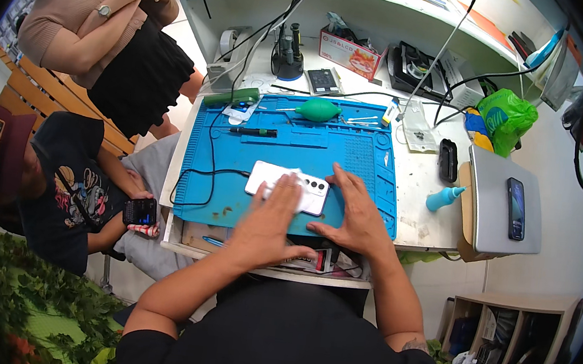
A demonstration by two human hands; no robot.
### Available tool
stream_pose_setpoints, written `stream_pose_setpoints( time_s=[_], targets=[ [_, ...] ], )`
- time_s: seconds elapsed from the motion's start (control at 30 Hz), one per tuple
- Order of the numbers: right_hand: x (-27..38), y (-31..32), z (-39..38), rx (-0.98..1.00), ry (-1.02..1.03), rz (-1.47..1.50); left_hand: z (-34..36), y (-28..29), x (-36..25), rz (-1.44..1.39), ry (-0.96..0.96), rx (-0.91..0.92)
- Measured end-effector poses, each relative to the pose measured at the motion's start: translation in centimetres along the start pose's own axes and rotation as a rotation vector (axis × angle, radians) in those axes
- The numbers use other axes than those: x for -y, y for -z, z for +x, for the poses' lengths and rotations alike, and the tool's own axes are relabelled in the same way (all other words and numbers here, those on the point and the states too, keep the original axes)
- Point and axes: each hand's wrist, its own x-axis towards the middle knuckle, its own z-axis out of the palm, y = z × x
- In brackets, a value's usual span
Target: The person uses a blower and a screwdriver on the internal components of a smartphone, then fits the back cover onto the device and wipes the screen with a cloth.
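Observation:
A white phone [258, 174] lies back side up on the blue work mat [350, 161], its camera lenses toward the right and a black cable plugged into its left end. My left hand [267, 228] lies across it, somewhat blurred, with fingers stretched flat and thumb apart. Under those fingertips is a crumpled white tissue or cloth [297, 180], pressed against the phone. Beside the phone's right end, my right hand [357, 221] is open with fingers and thumb spread, holding nothing; its thumb tip comes close to the phone's lower edge.
A green air blower [318, 110] and a screwdriver [254, 132] lie farther up the mat. Right of it are a light-blue bottle [445, 198] and a laptop [502, 202] with a dark phone [515, 209] on top. An open drawer [193, 243] juts out below. Two people are at the left.

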Motion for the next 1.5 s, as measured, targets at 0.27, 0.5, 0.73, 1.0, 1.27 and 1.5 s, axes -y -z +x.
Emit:
stream_pose_setpoints(
  time_s=[0.27,0.5,0.73,1.0,1.27,1.5],
  targets=[
    [-0.3,-0.1,0.1,-0.005,0.025,0.006,1.1,-0.4,-0.4,-0.004,-0.02,-0.048],
    [-0.1,0.4,-0.2,0.006,-0.007,0.08,-0.2,-1.3,-2.3,-0.124,0.007,-0.119],
    [-0.5,-0.2,0.1,0.002,0.052,0.002,-3.3,0.4,0.8,0.098,0.193,-0.09],
    [-0.6,-0.2,-0.1,0.0,0.041,0.057,-1.5,-0.6,-1.6,-0.038,0.082,-0.071],
    [-0.7,0.1,0.0,0.002,0.055,0.079,-0.7,0.4,2.6,0.032,0.149,-0.226],
    [-0.4,0.2,-0.1,-0.012,0.013,0.094,3.2,-0.1,0.2,-0.022,0.018,-0.084]
  ],
)
